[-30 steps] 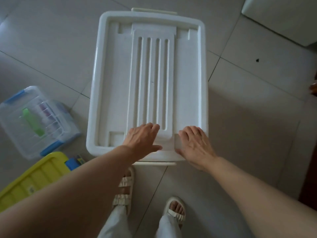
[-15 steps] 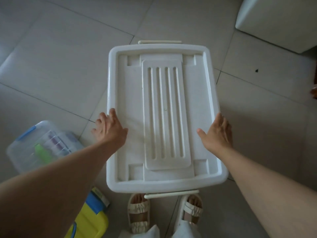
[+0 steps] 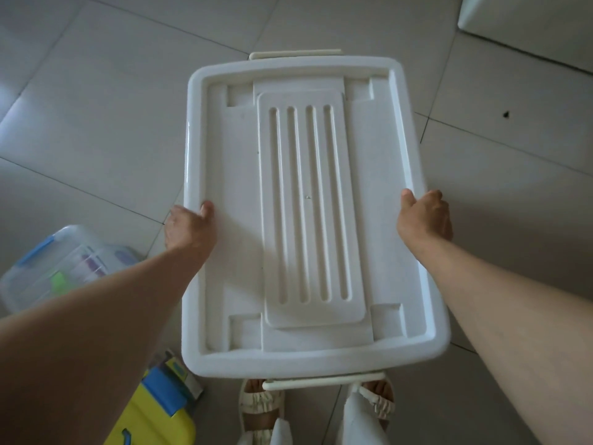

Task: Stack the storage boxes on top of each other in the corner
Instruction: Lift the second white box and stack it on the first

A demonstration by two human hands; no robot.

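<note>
1. White storage box (image 3: 308, 213): held between my two grips, one on each long side. Only its lid shows; the body beneath is hidden, so I cannot tell whether it is lifted or resting on the floor.
2. Left grip (image 3: 189, 229): my left hand is closed on the lid's left rim, thumb over the top edge, fingers tucked under the rim and out of sight.
3. Right grip (image 3: 423, 216): my right hand clasps the right rim in the same way, thumb on top, fingers hidden below.
4. Lid surface: smooth, matte white plastic, rectangular with rounded corners, a raised border, a long centre panel with four parallel grooves, and a square recess near each corner.
5. Latch bars, cream plastic: one (image 3: 295, 53) at the far end beyond my grips, one (image 3: 324, 379) at the near end, partly covering my sandalled feet (image 3: 260, 409).
6. Clear plastic box (image 3: 61, 268) with blue clips: outside my left grip, largely hidden by my forearm; contents blurred.
7. Yellow box (image 3: 154, 419) with blue latch: nearer me than the left grip, cut off by the frame.
8. Floor (image 3: 96, 107): large pale glossy tiles.
</note>
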